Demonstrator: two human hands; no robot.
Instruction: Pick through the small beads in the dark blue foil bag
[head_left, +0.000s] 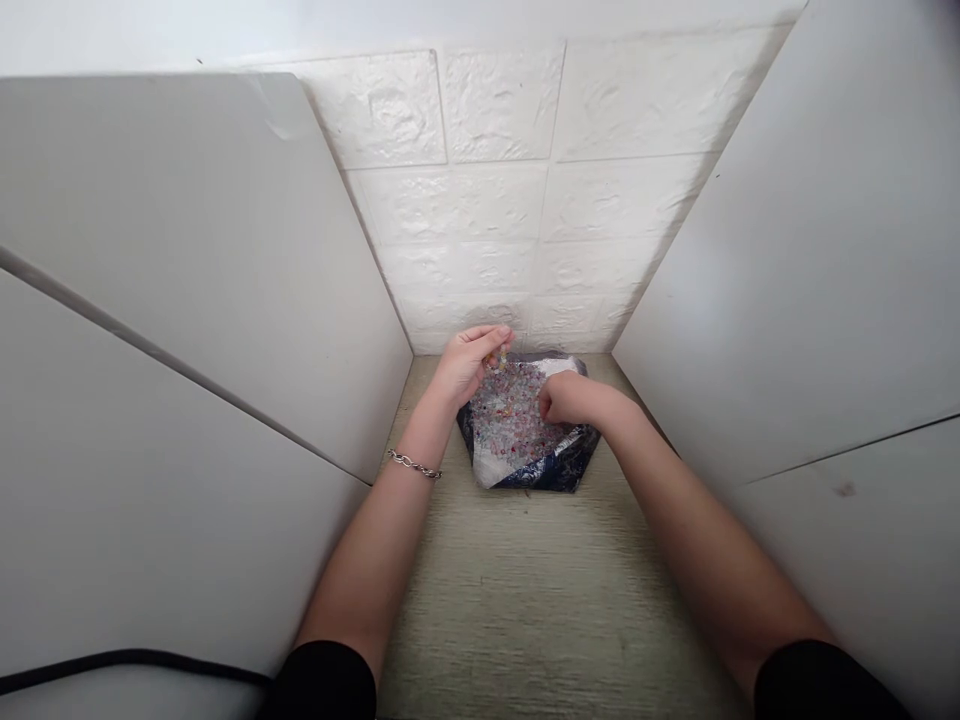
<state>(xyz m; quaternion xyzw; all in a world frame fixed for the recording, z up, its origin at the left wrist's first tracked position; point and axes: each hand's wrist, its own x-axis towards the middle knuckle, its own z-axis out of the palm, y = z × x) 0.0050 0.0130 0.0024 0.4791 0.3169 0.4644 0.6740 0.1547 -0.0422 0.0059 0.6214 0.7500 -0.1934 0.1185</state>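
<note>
Many small, clear, pink and purple beads point(510, 415) lie in an open dark-blue and white plastic bag point(551, 470) by the wall. My left hand point(474, 362) is over the bag's far left side, thumb and fingers pinched together. From that pinch hangs a short strand of yellowish and clear beads point(503, 356); its thread is too fine to make out. My right hand point(564, 398) rests at the right side of the bead pile, fingers curled down against the beads. Its fingertips are mostly hidden, so whatever they pinch cannot be seen.
The bag lies on a greenish wood-grain surface point(517, 590). White panels rise on the left point(187, 240) and the right point(810, 250), with a white brick-pattern wall point(495, 200) behind. A black cable point(135, 657) runs along the lower left.
</note>
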